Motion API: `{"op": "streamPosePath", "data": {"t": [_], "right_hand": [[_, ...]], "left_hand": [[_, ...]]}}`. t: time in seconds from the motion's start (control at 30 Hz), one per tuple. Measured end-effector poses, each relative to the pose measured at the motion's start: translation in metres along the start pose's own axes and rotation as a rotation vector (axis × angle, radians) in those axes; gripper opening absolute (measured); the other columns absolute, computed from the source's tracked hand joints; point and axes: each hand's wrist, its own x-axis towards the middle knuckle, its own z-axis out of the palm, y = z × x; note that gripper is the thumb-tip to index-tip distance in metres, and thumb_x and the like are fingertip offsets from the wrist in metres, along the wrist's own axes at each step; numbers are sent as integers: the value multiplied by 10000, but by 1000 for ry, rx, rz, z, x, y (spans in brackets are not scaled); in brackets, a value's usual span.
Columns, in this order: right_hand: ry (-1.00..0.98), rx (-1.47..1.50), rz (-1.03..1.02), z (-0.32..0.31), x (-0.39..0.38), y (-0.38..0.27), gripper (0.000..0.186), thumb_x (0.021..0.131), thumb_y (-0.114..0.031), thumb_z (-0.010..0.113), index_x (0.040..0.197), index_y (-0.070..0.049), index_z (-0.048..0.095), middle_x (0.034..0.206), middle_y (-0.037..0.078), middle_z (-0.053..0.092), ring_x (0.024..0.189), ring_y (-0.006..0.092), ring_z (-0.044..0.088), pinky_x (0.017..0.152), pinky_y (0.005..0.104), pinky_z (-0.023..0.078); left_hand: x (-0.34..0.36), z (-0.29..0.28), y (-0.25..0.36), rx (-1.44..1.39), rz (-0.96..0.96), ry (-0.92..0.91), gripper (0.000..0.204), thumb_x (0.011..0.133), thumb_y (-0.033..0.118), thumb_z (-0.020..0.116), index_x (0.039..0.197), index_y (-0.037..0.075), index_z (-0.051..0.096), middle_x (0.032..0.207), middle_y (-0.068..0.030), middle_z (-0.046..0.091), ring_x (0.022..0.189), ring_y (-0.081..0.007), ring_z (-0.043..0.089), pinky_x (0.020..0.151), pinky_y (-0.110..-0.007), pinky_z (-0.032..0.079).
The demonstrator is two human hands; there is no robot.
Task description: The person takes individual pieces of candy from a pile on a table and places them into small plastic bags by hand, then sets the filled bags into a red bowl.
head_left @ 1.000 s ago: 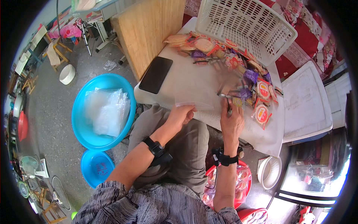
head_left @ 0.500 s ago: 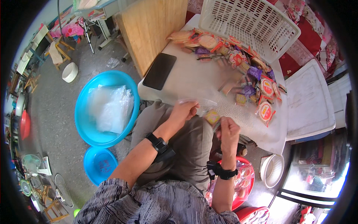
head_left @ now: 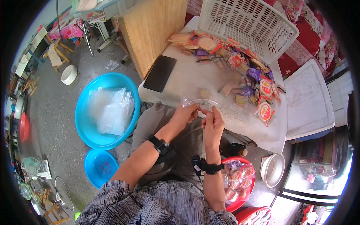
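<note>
My left hand (head_left: 186, 113) is closed on a clear plastic bag (head_left: 193, 101) above the near edge of the white table. Close beside it, my right hand (head_left: 213, 123) has its thumb and forefinger at the bag's near edge, seemingly pinching it. A small yellowish packet (head_left: 204, 93) shows faintly beyond the bag's pale strip; whether it lies inside the bag is hard to tell. Further off, a heap of wrapped snacks is spread over the table, with purple packets (head_left: 254, 73), round crackers in red-trimmed wrappers (head_left: 264, 111) and small square biscuits (head_left: 240, 100).
A black tablet (head_left: 160, 74) lies on the white table (head_left: 187, 80) by a wooden board (head_left: 150, 33). Behind the snacks leans a white plastic basket (head_left: 247, 26). Clear bags fill a blue basin (head_left: 80, 108) at left; a red basin (head_left: 252, 180) holds filled bags below right.
My right hand has moved left to the bag beside my left hand, and the yellow packet it held is out of its fingers. A yellowish packet now shows beyond the bag's strip.
</note>
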Motion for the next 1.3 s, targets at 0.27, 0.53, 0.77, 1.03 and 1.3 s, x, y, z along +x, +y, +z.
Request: {"op": "streamPosePath", "data": {"t": [0.27,0.53,0.77,1.03,1.3], "right_hand": [[-189,-823,-742,7,-4,-27,271,808,31,474,1060,85,556,1062,216,572,1009,379,530,858,411,441],[-337,-1123,-618,27,29,-21,188,805,-101,481,868,58,560,930,207,555,920,356,520,808,416,430],[-301,-1199,-441,37,15,-32,219,733,-94,508,891,31,595,915,189,574,888,327,533,776,401,431],[-525,-1043,-348,39,43,-27,262,695,-84,519,881,76,610,925,203,592,909,351,533,788,406,426],[-333,-1084,-877,53,79,8,412,654,-89,574,1041,52,552,1220,241,450,1041,411,443,879,413,411]], "left_hand": [[2,-8,-4,-68,35,-127,129,848,197,557,795,80,575,604,24,474,481,-70,377,415,-215,232],[-2,12,5,-92,134,-6,178,881,231,527,984,91,567,815,23,567,658,-54,513,473,-205,359],[-2,-8,-7,-193,27,-127,484,824,118,588,1271,86,406,1197,-45,514,1077,-155,512,882,-290,436],[9,-28,-16,-81,-33,-235,296,831,232,579,1076,97,485,816,29,538,668,-56,500,500,-204,361],[4,-6,-3,-28,-63,-82,180,854,265,562,946,118,513,642,36,476,489,-48,385,413,-202,234]]}}
